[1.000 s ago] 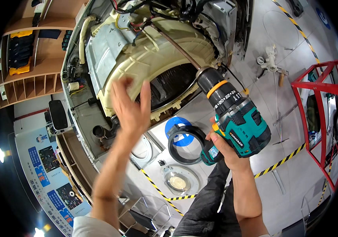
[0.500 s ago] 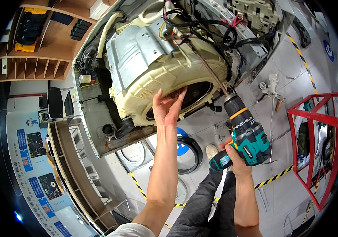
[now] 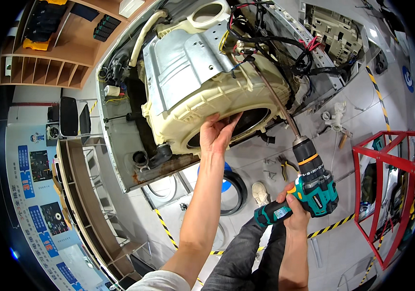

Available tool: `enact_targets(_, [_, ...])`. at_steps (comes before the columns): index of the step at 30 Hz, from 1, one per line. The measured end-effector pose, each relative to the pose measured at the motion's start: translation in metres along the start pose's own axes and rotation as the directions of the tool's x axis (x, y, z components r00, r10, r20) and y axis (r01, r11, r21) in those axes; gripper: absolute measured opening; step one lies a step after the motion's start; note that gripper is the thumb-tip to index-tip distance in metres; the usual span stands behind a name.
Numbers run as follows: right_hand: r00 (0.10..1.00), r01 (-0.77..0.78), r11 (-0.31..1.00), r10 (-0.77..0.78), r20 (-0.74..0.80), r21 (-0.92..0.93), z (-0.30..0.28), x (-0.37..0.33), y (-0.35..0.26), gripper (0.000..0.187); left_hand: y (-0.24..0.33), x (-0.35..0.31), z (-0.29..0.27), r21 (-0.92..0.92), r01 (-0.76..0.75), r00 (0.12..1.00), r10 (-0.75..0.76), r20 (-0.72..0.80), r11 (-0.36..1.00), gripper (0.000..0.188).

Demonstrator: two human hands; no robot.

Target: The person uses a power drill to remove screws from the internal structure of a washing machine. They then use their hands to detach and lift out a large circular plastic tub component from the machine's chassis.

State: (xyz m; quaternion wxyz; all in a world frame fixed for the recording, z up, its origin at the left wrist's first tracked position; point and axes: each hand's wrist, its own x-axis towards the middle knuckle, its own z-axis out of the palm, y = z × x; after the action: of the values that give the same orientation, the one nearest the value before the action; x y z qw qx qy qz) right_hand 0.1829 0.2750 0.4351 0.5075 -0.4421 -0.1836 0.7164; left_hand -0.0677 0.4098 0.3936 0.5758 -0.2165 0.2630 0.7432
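Note:
My left hand [image 3: 215,135] is closed on the rim of the round opening in a cream plastic washing machine tub [image 3: 183,118], its thumb outside and its fingers partly hidden inside. My right hand [image 3: 295,206] grips the handle of a green and black cordless drill [image 3: 318,194], with a finger near the yellow trigger. From the chuck a long thin shaft [image 3: 276,99] runs up across the tub's right side. Its far end reaches the wiring beside the tub's grey metal cover [image 3: 181,68]; the tip's exact contact is hidden.
Black cables [image 3: 299,60] loop over the open metal cabinet. A corroded lower panel [image 3: 144,177] and black hose [image 3: 156,157] lie left of the opening. Pliers [image 3: 287,167], a black ring gasket [image 3: 236,191] and a white valve part [image 3: 334,117] are on the floor. A red frame [image 3: 387,153] stands right.
The view has shifted, so the machine sits further right and lower. The drill appears lower too, and the pliers behind it now show. Both hands keep their holds.

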Motion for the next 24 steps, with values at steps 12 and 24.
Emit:
enact_targets(12, [0.997, 0.002, 0.99, 0.009, -0.076, 0.141, 0.011, -0.006, -0.008, 0.055, 0.002, 0.002, -0.001, 0.014, -0.002, 1.0, 0.002, -0.008, 1.0, 0.044])
enact_targets(24, [0.996, 0.008, 0.991, 0.003, -0.086, 0.135, 0.011, -0.006, -0.014, 0.06, 0.003, 0.001, -0.001, 0.048, -0.006, 1.0, 0.005, 0.011, 0.999, 0.045])
